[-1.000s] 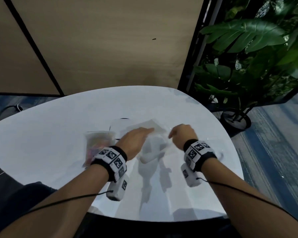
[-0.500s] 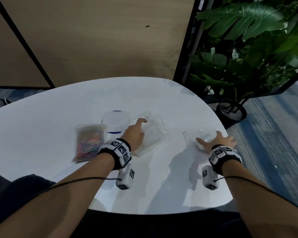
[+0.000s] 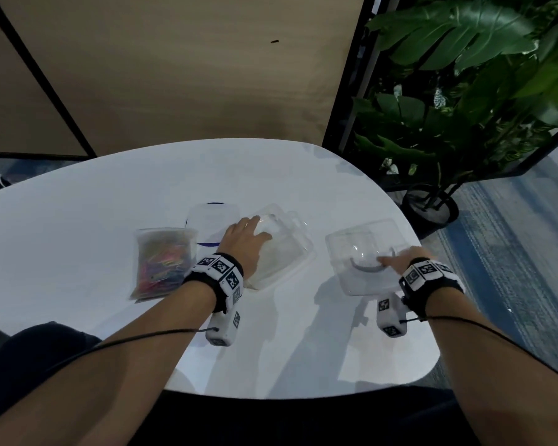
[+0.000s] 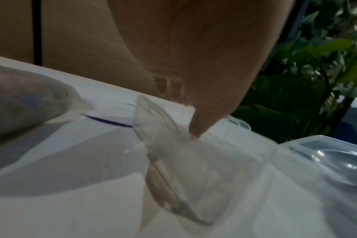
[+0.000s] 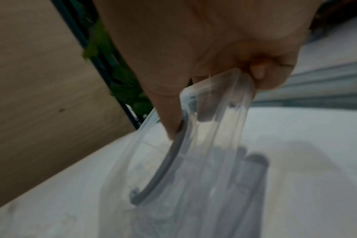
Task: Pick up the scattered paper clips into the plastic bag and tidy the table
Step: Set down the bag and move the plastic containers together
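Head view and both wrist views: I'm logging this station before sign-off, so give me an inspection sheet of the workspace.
Surface: white rounded table, glossy.
Job's things: plastic bag of coloured paper clips lies flat at the left; no loose clips seen.
Clutter: clear box at centre; clear lid with grey seal at the right; another clear piece behind the bag.
Hands: left hand rests on the box; right hand grips the lid's edge.
Cables: black cable along each forearm.
Surroundings: wood panel wall, potted plant, carpet.
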Action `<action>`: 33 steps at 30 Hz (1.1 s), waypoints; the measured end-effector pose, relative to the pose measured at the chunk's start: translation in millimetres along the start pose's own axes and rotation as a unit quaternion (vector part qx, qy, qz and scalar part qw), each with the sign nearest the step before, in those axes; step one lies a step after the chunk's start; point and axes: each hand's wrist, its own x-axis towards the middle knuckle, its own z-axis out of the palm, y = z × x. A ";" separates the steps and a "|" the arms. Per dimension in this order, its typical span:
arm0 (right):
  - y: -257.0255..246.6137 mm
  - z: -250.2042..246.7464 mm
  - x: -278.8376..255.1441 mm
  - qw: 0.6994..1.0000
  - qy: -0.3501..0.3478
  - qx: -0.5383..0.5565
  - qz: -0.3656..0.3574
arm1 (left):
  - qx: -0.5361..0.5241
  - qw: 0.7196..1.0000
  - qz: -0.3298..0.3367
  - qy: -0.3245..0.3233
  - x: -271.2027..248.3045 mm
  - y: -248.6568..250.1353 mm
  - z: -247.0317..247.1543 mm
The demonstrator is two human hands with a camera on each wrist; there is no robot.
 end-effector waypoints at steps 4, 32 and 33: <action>-41.4 -34.8 -14.7 0.968 0.143 0.168 -0.123 | -0.156 0.984 -0.083 -0.002 -6.9 -15.4 -30.1; -131.3 65.4 -50.9 0.976 -0.061 0.096 -0.187 | -0.287 0.918 -0.271 -0.023 -28.3 -27.9 -11.9; -127.9 66.8 -51.6 0.973 -0.095 0.141 -0.155 | -0.292 0.913 -0.284 -0.012 -29.1 -31.8 -11.3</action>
